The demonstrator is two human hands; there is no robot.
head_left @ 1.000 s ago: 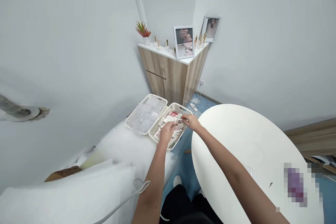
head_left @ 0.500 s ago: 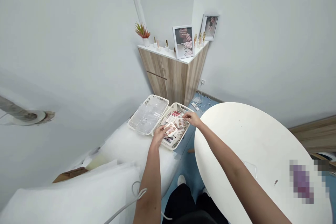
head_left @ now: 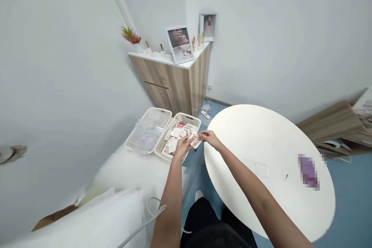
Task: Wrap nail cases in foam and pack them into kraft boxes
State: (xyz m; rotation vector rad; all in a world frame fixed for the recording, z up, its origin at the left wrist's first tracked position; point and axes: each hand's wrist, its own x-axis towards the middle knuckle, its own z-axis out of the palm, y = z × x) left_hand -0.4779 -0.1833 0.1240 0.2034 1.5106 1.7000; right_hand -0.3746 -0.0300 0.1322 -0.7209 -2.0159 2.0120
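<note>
- The card of false nails (head_left: 195,140), a small pale card with pink-patterned nails on it, is held in the air between the hands, just above the near corner of the white basket (head_left: 186,117) and beside the edge of the round white counter (head_left: 261,135).
- The left hand (head_left: 181,149) has its fingers drawn together on the card's near end and seems to pinch it.
- The right hand (head_left: 209,138) is nearly closed, with its fingertips at the card's far end; whether they grip or only touch it is hard to tell.
- The card should weigh almost nothing and looks thin and fairly stiff, though it could bend under pressure. Its glossy face may be slippery, and the small nails may come loose.
- The safest hold looks to be a light pinch on the bare border, away from the nails.
- More cards (head_left: 174,135) lie overlapped in the basket, which sits on a white bed (head_left: 136,172).
- Just beside it, a second white basket (head_left: 154,111) holds clear plastic sheets (head_left: 147,131).
</note>
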